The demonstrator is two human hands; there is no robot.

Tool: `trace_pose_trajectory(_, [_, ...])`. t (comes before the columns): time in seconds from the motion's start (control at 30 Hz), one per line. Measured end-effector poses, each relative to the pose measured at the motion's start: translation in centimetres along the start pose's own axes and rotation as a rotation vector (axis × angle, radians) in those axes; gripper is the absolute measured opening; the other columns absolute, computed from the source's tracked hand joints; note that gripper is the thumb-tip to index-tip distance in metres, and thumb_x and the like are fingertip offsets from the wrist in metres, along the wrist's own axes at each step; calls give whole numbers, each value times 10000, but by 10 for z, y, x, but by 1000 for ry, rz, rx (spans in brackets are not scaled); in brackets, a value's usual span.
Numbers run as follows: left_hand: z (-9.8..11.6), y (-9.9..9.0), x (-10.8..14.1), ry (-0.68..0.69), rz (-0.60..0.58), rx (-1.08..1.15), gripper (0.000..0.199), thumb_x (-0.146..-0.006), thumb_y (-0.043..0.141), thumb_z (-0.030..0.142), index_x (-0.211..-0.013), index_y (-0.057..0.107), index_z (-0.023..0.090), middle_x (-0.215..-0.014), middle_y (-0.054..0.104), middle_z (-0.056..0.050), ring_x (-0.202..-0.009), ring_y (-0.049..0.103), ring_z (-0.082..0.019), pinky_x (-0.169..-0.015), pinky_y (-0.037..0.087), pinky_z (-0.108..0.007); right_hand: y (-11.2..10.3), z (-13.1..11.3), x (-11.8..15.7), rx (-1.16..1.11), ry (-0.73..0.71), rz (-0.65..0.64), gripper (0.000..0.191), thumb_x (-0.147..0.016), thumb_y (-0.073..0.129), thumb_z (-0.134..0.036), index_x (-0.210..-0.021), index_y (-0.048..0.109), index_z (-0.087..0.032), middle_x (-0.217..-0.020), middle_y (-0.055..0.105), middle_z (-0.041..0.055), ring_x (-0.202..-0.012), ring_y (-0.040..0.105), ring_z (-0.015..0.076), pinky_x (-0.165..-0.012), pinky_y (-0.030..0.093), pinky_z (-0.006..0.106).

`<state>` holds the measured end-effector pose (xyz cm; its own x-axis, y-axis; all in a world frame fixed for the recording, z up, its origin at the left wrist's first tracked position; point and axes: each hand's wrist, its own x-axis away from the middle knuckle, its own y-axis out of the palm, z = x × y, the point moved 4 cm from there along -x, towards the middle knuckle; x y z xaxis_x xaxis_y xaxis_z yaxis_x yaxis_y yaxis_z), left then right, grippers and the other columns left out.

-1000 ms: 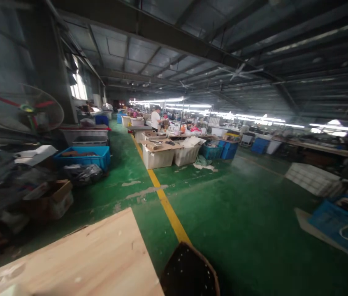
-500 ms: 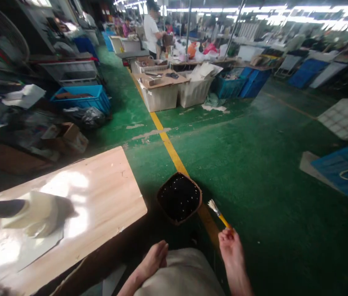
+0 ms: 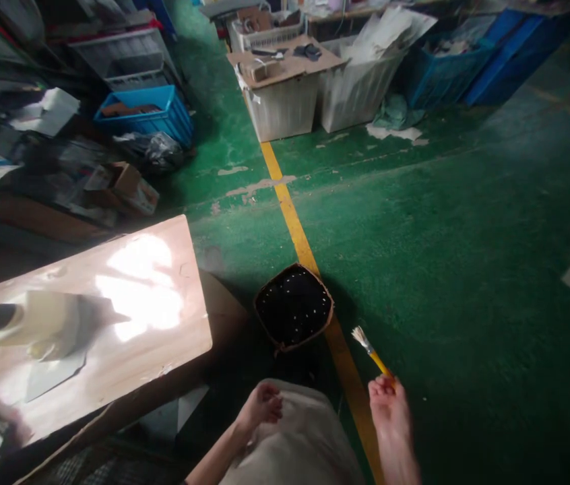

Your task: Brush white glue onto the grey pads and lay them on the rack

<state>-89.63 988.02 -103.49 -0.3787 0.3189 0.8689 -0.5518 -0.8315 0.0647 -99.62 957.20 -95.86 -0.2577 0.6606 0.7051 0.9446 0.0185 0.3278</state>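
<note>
A small paintbrush (image 3: 378,360) with a yellow handle and pale bristles is gripped by its handle end in my right hand (image 3: 390,407). Its bristles point up and to the left, over the green floor. Over my lap, my left hand (image 3: 263,406) has its fingers curled in, and nothing shows in them. Ahead of both hands, a box (image 3: 332,311) with a brown rim stands on the floor; inside it is dark, with small white specks. The brush tip is to the right of this box and apart from it.
A wooden table (image 3: 191,316) is at my left, bearing a cream-coloured object (image 3: 50,323) with a dark bar. A yellow line (image 3: 290,215) crosses the floor. Farther off stand a blue crate (image 3: 146,114), a board-topped pale bin (image 3: 285,111) and a cardboard box (image 3: 128,188).
My view has tilted down, so the far room has left the picture. My left hand has risen slightly and turned over my lap. The brush stays in my right hand.
</note>
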Motion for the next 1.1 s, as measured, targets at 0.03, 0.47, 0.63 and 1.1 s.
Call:
trace_pose_trajectory(0.03, [5,1,-19,-13,14,-6,503,-618,727,563,-836,493,174,-685,607,-16,-617,645,-182,-527,469,-268,5,0,-4,-33,20,17,125,-699,665,-205,-766,562,-177,-608,539,-60,-505,501,70,-462,434,190])
trace_pose_trajectory(0.47, [69,-9,-279,-79,323,-499,207,-928,440,222,-1063,542,103,-844,651,-62,-708,649,-134,-618,518,-251,37,86,-178,-25,359,18,276,-638,781,-234,-753,536,-181,-589,449,-100,-470,425,37,-448,391,161])
trace_pose_trajectory(0.63, [63,-16,-358,36,312,-934,455,-745,598,92,-1194,532,118,-1263,554,-188,-1218,498,-305,-979,414,-425,32,118,-267,82,444,39,255,-675,775,-306,-783,575,-190,-599,453,-90,-485,418,50,-462,405,181])
trace_pose_trajectory(1.1, [80,-54,-526,544,-91,-1728,570,-799,506,46,-1357,424,134,-1406,433,-136,-1366,284,-271,-1144,72,-466,-65,170,-377,288,623,169,322,-683,759,-413,-909,619,-231,-537,387,-92,-440,402,81,-448,400,249])
